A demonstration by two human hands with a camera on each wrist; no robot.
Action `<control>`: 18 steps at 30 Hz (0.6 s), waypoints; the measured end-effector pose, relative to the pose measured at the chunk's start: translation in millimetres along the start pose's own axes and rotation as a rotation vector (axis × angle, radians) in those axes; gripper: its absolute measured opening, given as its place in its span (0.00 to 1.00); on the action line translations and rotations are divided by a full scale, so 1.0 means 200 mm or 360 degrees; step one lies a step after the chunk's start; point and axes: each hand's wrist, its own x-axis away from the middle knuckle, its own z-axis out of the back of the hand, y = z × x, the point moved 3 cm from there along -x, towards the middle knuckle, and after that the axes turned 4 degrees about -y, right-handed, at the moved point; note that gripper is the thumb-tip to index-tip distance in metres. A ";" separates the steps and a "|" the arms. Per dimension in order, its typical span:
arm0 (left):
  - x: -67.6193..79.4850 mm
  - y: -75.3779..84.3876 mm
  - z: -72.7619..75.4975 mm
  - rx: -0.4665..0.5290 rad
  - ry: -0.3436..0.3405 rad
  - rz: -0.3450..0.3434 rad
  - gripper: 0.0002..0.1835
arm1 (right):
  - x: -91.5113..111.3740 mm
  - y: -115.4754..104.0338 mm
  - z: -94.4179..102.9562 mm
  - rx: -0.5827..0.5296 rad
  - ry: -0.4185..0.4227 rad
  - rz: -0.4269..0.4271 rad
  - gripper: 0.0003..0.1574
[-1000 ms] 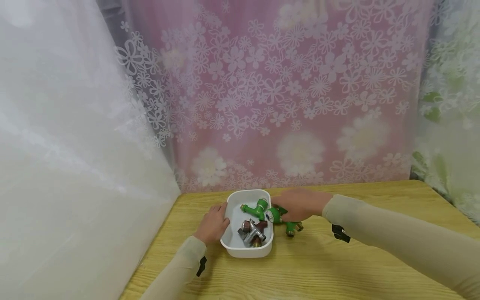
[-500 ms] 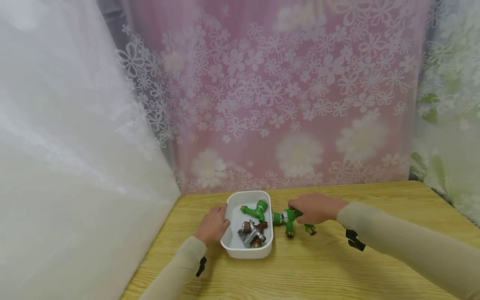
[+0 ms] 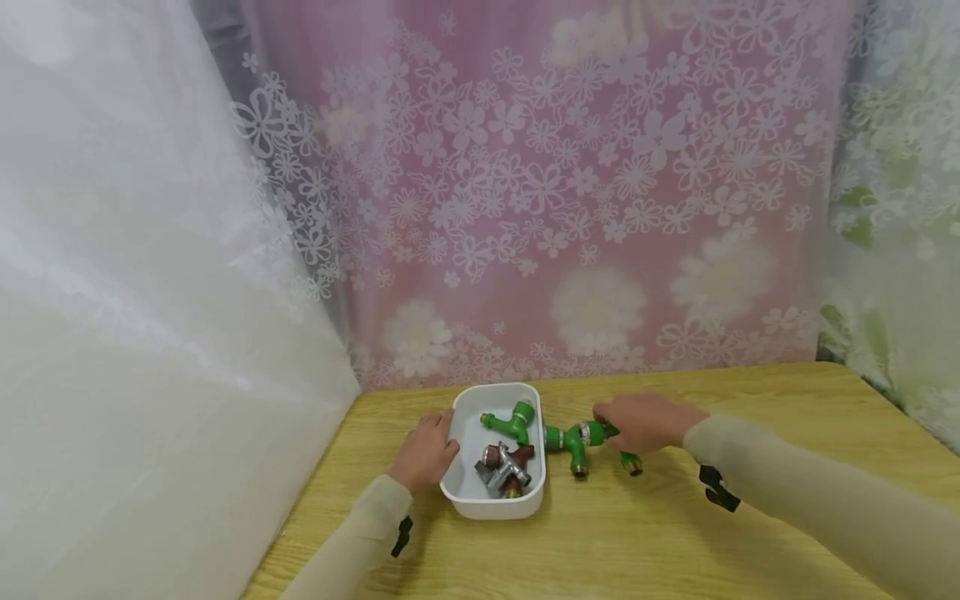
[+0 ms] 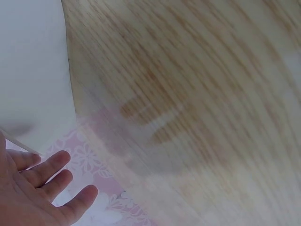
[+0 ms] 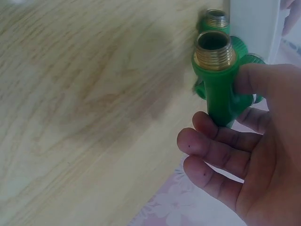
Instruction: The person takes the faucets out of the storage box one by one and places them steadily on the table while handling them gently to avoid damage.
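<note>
My right hand (image 3: pixel 645 421) pinches a green tap (image 5: pixel 221 89) with a brass threaded end, at the right of the container. Thumb and fingers close on its body in the right wrist view. A second green tap (image 3: pixel 576 442) lies on the table between that one and the white container (image 3: pixel 491 508). Inside the container are another green tap (image 3: pixel 513 421) and, nearer me, a cluster of silver and brown taps (image 3: pixel 506 471). My left hand (image 3: pixel 427 450) rests against the container's left side; in the left wrist view its fingers (image 4: pixel 51 167) are spread and loosely extended.
The wood-grain table (image 3: pixel 600 542) runs back to a pink flowered curtain (image 3: pixel 562 208). A white sheet (image 3: pixel 150 333) hangs along the left, and a pale green-leaf curtain (image 3: pixel 892 250) on the right.
My right hand has moved right, away from the container, drawing its green tap along. The second green tap now shows more fully. My left hand and the container have stayed nearly still.
</note>
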 end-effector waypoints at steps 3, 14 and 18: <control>-0.01 0.00 0.00 0.0000 -0.0001 0.0014 0.31 | -0.01 0.02 -0.03 0.0003 0.0017 -0.0006 0.16; 0.01 0.01 0.00 0.0026 -0.0010 0.0012 0.32 | -0.03 0.07 -0.12 0.0001 0.0000 -0.0080 0.20; 0.00 0.00 0.00 0.0003 0.0004 0.0006 0.32 | -0.04 0.07 -0.13 0.0005 -0.0003 -0.0102 0.18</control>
